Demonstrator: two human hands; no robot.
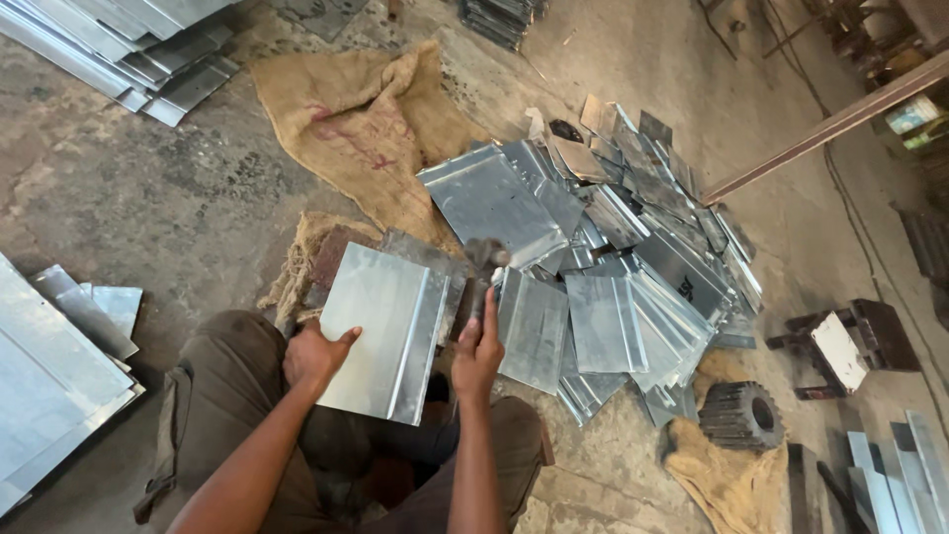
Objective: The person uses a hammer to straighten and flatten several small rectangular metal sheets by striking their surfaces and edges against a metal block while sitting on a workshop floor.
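My left hand (314,356) grips the near left edge of a bent galvanised metal sheet (381,326), which lies flat in front of my knees with a raised fold along its right side. My right hand (477,351) is closed round the handle of a hammer (484,265), whose dark head is blurred just above the sheet's far right corner. Under the sheet, a dark block (334,255) rests on a frayed burlap pad (297,267).
A heap of similar folded metal pieces (613,257) spreads to the right. A burlap sack (366,129) lies beyond. Long sheet stacks sit at the far left (138,49) and near left (49,376). A gear (741,415) and a small stool (840,346) stand right.
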